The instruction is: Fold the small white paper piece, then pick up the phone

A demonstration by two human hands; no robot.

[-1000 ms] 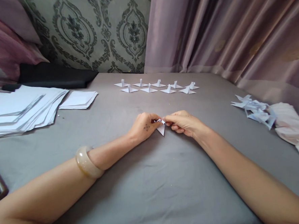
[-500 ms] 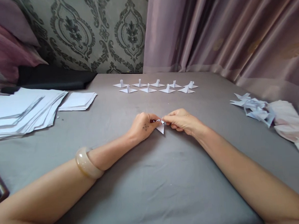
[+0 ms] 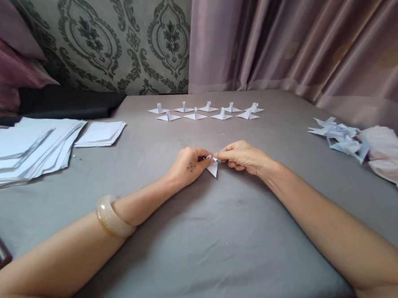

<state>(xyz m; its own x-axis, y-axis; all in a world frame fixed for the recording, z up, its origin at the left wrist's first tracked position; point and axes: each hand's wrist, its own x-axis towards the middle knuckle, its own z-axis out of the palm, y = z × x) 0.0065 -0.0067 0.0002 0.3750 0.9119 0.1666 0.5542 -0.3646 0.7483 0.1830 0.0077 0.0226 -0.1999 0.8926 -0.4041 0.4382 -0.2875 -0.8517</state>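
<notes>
Head view, going from the left of the frame: a loose stack of white sheets (image 3: pixel 27 148) fills the left edge, with a smaller pile of squares (image 3: pixel 100 133) just beside it on the grey cloth (image 3: pixel 205 247). At mid-frame the left hand (image 3: pixel 186 167), a pale bangle (image 3: pixel 110 217) on its forearm, pinches the folded paper piece (image 3: pixel 212 167) from the left; the right hand (image 3: pixel 245 157) pinches the same piece from the right, fingertips of both closed on its upper end and nearly touching each other. The piece sits between the two grips, its free triangular flap pointing down and toward the lower edge of the frame, so its long axis runs roughly away from the fingers toward the cloth. Both hands are equally close to it. Above centre, two rows of finished folded figures (image 3: pixel 206 111) stand well apart from the hands; at the right edge lies a heap of folded pieces (image 3: pixel 341 136).

Against the frame a second earlier, the hands and piece sit slightly higher and leftward in the picture, as does everything else; the pinch looks unchanged.
</notes>
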